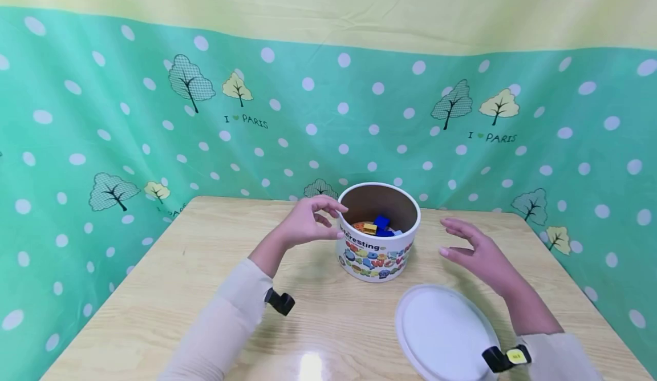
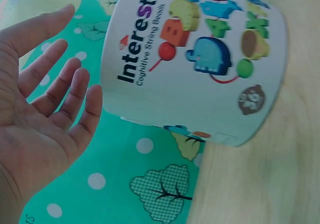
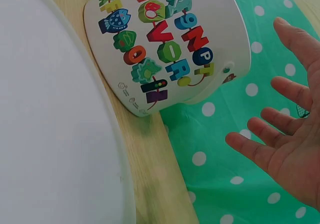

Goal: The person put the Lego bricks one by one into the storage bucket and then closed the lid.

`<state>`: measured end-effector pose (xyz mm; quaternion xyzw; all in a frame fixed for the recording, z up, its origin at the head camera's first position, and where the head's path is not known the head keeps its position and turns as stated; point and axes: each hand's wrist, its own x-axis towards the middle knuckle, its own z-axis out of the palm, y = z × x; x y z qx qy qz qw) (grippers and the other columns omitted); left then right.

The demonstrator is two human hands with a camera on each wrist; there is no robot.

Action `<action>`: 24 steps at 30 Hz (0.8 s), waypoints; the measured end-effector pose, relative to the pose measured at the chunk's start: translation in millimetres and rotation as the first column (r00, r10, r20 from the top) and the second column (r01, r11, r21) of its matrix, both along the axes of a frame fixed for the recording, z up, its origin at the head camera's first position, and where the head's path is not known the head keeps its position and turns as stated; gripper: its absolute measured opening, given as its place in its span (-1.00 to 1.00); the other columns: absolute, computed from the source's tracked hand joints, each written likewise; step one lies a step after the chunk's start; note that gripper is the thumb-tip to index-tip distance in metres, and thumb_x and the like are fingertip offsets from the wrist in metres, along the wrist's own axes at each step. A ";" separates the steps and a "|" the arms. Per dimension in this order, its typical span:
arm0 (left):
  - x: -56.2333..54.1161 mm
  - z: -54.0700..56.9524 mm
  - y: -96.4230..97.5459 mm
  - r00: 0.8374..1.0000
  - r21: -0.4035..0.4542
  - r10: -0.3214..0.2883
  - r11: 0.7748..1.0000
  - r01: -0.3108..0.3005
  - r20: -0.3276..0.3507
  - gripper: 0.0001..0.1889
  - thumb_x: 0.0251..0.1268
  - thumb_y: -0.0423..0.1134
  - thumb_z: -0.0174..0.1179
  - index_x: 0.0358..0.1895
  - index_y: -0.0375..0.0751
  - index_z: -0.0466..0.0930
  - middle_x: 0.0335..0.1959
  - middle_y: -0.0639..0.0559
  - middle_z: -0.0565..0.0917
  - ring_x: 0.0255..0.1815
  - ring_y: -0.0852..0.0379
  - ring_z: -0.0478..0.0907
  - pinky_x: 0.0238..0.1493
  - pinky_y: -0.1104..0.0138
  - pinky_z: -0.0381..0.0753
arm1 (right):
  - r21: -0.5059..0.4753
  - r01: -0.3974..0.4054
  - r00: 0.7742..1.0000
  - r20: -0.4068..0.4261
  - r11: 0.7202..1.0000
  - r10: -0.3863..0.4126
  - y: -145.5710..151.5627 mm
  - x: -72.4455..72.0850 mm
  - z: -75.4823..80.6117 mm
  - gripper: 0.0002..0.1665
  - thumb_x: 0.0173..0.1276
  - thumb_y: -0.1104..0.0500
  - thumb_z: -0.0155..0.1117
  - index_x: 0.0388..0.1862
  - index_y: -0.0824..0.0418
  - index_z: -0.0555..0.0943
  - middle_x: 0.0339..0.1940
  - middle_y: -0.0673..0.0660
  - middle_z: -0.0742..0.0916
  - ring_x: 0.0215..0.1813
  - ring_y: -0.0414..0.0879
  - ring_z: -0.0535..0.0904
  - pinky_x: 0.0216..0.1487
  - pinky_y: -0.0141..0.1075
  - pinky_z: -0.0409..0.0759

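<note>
A white round bucket point(image 1: 373, 258) printed with colourful letters and animals stands upright on the table, its top uncovered. Inside it lie blue blocks point(image 1: 382, 222), a yellow piece point(image 1: 370, 228) and an orange piece. My left hand point(image 1: 314, 219) is at the bucket's left rim, fingers loosely bent; the left wrist view has the fingers beside the bucket wall, with nothing held. To the right of the bucket, apart from it, my right hand point(image 1: 474, 252) hovers with its fingers spread and holding nothing. A white round lid point(image 1: 445, 332) lies flat on the table below the right hand.
The light wooden table point(image 1: 205, 290) reaches back to a green dotted cloth point(image 1: 277, 158) with printed trees that hangs behind and at both sides. Dark wrist straps with cameras point(image 1: 279, 301) sit on both sleeves.
</note>
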<state>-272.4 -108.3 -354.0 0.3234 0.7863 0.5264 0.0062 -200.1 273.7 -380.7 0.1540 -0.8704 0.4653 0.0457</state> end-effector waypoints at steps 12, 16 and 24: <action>35.6 -24.5 -4.4 0.999 0.056 -0.039 0.998 0.041 -0.022 -0.53 -0.12 -0.38 0.55 -0.03 -0.30 0.66 0.00 -0.04 0.59 -0.05 -0.09 0.50 -0.12 0.14 0.67 | -0.030 -0.029 0.998 0.061 0.999 0.031 28.1 25.4 -11.7 -0.20 0.36 0.18 0.33 0.49 0.26 0.22 0.40 0.40 0.34 0.19 0.47 0.45 -0.06 -0.36 0.64; 43.9 -32.9 -2.1 0.998 0.047 -0.062 0.997 0.062 -0.008 -0.55 -0.12 -0.38 0.55 -0.05 -0.27 0.67 0.00 0.00 0.58 -0.06 -0.05 0.49 -0.15 0.15 0.68 | -0.022 -0.022 0.996 0.081 1.000 0.023 37.8 30.6 -15.8 -0.19 0.35 0.18 0.33 0.50 0.23 0.20 0.41 0.41 0.33 0.20 0.47 0.44 -0.06 -0.34 0.65; 56.1 -52.3 14.8 0.986 0.001 -0.118 0.993 0.119 0.115 -0.48 -0.15 -0.37 0.57 0.01 -0.25 0.66 0.05 0.04 0.54 0.01 -0.12 0.48 -0.12 0.16 0.67 | 0.018 -0.026 0.995 0.099 0.999 0.024 56.6 37.9 -24.9 -0.16 0.31 0.15 0.38 0.48 0.25 0.23 0.39 0.41 0.36 0.21 -0.17 0.52 -0.07 -0.35 0.64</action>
